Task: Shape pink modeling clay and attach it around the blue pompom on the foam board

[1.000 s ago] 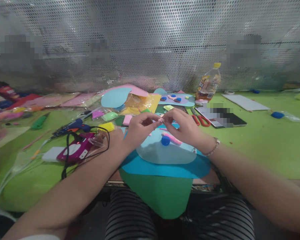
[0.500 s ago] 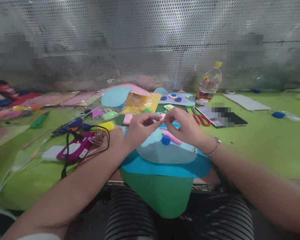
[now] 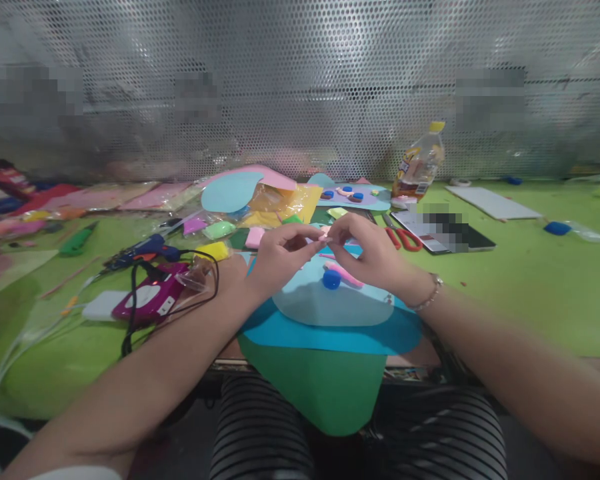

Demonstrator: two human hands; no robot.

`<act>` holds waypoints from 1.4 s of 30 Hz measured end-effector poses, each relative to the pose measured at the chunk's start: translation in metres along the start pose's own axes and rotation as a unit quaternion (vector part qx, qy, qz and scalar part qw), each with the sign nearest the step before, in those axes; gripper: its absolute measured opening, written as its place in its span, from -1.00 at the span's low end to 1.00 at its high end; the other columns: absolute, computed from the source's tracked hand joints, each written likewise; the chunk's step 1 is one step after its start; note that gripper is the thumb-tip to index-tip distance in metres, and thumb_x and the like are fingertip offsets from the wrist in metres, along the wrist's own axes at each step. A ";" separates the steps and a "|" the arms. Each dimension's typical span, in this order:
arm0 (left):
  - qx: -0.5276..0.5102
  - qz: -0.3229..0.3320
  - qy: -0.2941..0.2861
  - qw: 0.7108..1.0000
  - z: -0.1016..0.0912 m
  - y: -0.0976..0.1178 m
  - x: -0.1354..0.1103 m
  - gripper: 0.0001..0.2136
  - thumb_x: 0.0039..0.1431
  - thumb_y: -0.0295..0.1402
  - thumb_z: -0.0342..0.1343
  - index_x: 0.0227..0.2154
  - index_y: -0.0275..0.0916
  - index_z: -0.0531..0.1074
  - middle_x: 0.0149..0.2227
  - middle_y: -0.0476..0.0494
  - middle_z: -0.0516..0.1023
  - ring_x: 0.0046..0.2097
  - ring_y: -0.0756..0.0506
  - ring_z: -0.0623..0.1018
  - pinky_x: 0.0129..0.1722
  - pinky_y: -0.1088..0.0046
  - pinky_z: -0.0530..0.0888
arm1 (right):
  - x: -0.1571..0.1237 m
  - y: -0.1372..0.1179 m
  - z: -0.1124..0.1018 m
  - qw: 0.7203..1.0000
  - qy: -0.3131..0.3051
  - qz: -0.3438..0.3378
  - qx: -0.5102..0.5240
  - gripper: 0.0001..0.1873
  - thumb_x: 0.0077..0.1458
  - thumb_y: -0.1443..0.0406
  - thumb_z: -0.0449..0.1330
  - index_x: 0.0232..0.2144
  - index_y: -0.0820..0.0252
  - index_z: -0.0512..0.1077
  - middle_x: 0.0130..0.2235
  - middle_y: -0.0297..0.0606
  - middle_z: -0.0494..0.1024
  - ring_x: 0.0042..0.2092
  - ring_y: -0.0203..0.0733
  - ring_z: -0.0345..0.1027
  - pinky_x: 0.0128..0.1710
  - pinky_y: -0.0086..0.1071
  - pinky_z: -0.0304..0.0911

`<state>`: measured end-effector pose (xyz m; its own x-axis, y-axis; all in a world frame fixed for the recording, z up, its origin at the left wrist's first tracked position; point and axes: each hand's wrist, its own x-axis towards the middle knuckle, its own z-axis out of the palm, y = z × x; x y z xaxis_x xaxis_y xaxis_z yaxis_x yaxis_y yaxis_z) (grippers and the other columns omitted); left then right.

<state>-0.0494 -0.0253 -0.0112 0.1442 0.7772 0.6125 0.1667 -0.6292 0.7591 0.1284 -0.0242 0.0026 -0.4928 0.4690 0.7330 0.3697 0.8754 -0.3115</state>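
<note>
My left hand (image 3: pixel 286 257) and my right hand (image 3: pixel 367 252) meet at the fingertips, both pinching a small bit of pink clay (image 3: pixel 324 239) between them. Below them lies a pale blue paper shape (image 3: pixel 305 303). On it rest a blue clay lump (image 3: pixel 331 279) and a pink clay strip (image 3: pixel 350 275), close under my right hand. The pale shape sits on a bright blue paper (image 3: pixel 330 339), and under that a green paper (image 3: pixel 325 387) hangs over the table's front edge. A bracelet circles my right wrist.
Left are a glue gun (image 3: pixel 150 248), a purple power strip (image 3: pixel 153 297) and cables. Right are red-handled scissors (image 3: pixel 404 239), a phone-like black slab (image 3: pixel 460 233) and a bottle (image 3: pixel 420 163). Behind, clay packets (image 3: pixel 220 231) and a decorated paper (image 3: pixel 350 200) lie before a perforated metal panel (image 3: pixel 300 87).
My hands stay almost in place, still pinching the pink clay. At the far left, another person's arm has drawn back from the table's edge.
</note>
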 end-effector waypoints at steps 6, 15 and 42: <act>0.012 0.011 0.000 1.000 0.000 0.001 0.001 -0.82 -0.02 -0.23 0.23 -0.42 -0.23 0.50 -0.50 -0.04 0.51 -0.53 0.07 0.40 -0.59 0.53 0.39 | 0.002 0.000 -0.001 0.994 -0.001 0.102 0.050 -0.92 0.17 0.34 0.00 -0.39 0.16 0.25 -0.38 -0.30 0.36 -0.34 -0.27 0.26 -0.35 -0.36 0.22; 0.041 0.034 0.007 0.999 0.000 0.005 0.001 -0.85 -0.01 -0.24 0.22 -0.45 -0.23 0.51 -0.47 -0.04 0.52 -0.52 0.09 0.38 -0.53 0.55 0.39 | 0.005 0.002 0.006 0.986 -0.035 0.132 0.094 -0.67 0.24 0.24 -0.06 -0.54 0.20 0.24 -0.53 -0.37 0.33 -0.45 -0.35 0.21 -0.43 -0.41 0.11; 0.047 0.046 -0.006 0.998 -0.001 0.001 0.002 -0.89 0.01 -0.31 0.21 -0.40 -0.22 0.52 -0.40 -0.04 0.53 -0.46 0.08 0.44 -0.47 0.55 0.43 | 0.006 -0.002 0.007 0.955 -0.054 0.204 0.208 -0.67 0.25 0.23 -0.06 -0.54 0.20 0.24 -0.54 -0.38 0.30 -0.47 -0.37 0.21 -0.42 -0.43 0.15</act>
<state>-0.0502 -0.0249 -0.0088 0.1746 0.7159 0.6760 0.2435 -0.6966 0.6749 0.1193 -0.0220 0.0032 -0.4617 0.7709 0.4387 0.2150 0.5771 -0.7879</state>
